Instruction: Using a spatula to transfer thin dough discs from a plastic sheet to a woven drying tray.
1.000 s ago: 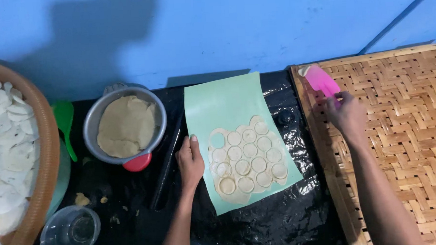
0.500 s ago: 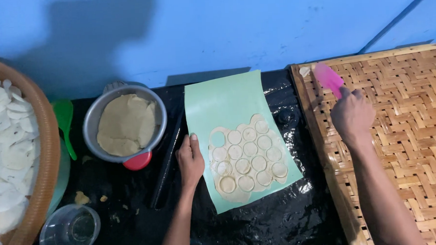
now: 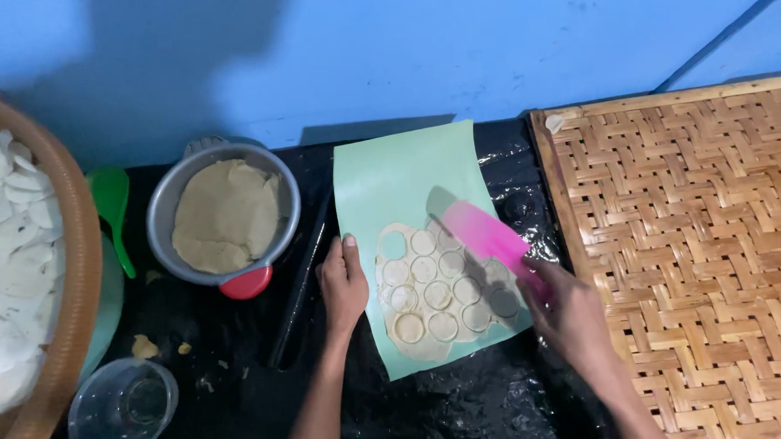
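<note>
A pale green sheet lies on the black plastic-covered surface, carrying a thin layer of dough cut into several small rounds. My left hand rests flat at the sheet's left edge, holding nothing. My right hand grips a pink flat spatula, whose blade hovers over the right side of the cut rounds, blurred by motion. A dark rolling pin lies just left of my left hand.
A metal pot with a slab of dough stands at left, a green spoon beside it. A round tray of white rounds fills the far left. A clear cup sits at bottom left. A woven bamboo tray lies at right.
My right hand has brought the pink spatula from the bamboo tray's upper left corner down and left over the dough rounds. My left hand has stayed at the sheet's edge.
</note>
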